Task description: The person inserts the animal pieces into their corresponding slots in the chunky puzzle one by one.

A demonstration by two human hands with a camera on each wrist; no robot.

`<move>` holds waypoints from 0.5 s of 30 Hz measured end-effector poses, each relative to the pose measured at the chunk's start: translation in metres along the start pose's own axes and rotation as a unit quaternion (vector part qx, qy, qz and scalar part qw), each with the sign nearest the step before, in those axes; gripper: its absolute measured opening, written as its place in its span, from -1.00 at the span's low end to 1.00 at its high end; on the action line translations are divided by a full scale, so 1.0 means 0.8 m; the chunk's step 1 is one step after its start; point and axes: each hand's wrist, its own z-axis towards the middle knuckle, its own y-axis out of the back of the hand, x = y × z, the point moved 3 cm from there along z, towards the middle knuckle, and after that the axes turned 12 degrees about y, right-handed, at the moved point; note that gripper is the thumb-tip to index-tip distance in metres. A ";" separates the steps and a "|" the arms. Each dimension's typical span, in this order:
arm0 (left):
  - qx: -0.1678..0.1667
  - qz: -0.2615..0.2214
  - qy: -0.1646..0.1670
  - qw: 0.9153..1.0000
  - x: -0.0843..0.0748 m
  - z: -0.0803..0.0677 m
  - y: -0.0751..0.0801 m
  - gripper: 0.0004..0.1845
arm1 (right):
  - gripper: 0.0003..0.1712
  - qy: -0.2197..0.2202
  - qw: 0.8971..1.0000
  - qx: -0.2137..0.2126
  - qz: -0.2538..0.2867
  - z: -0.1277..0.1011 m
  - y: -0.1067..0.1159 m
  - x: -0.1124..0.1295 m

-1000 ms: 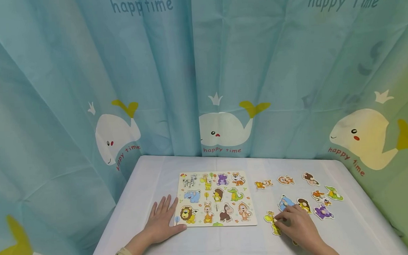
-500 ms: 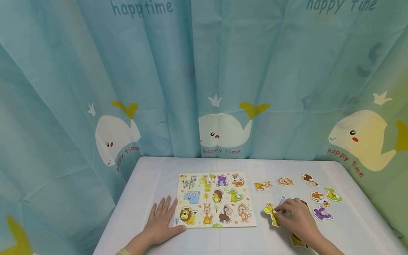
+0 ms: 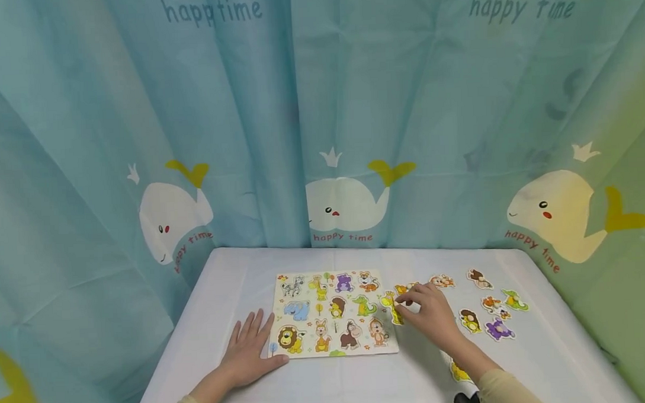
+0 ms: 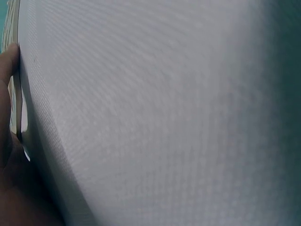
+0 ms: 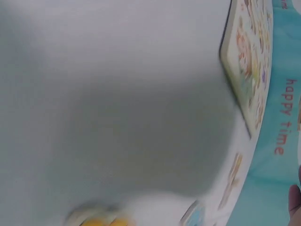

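Observation:
In the head view my right hand (image 3: 430, 313) pinches a giraffe puzzle piece (image 3: 391, 309), held up at the right edge of the puzzle board (image 3: 330, 352). Printed animal pictures cover the pale board, among them a giraffe in the top row. Spread over the table at the board's left edge lies my left hand (image 3: 248, 353), fingers straight, touching the board near its lower left corner. The left wrist view catches part of that hand (image 4: 7, 117) beside the board's edge. Only fingertips (image 5: 295, 200) of the right hand show in the right wrist view; the giraffe is out of sight there.
Several loose animal pieces lie right of the board, including a purple hippo (image 3: 500, 330), a crocodile (image 3: 515, 300), a hedgehog (image 3: 470, 321) and a monkey (image 3: 442, 281). A yellow piece (image 3: 459, 372) lies partly under the right forearm. A blue curtain (image 3: 351, 105) hangs behind the table.
My right hand has lifted the giraffe piece off the table and carried it left and away from me to the board's right edge. The left hand stays in place.

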 end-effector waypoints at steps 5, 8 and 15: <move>-0.018 -0.005 -0.007 1.000 0.004 0.003 -0.005 0.17 | -0.88 -0.002 1.000 0.015 0.018 0.026 -0.015 0.016; -0.024 -0.003 -0.011 1.000 0.006 0.004 -0.007 0.17 | -0.88 0.003 1.000 0.019 0.024 0.041 -0.022 0.027; -0.009 -0.003 -0.012 1.000 0.005 0.002 -0.009 0.19 | -0.90 0.000 0.999 0.034 0.027 0.062 -0.045 0.045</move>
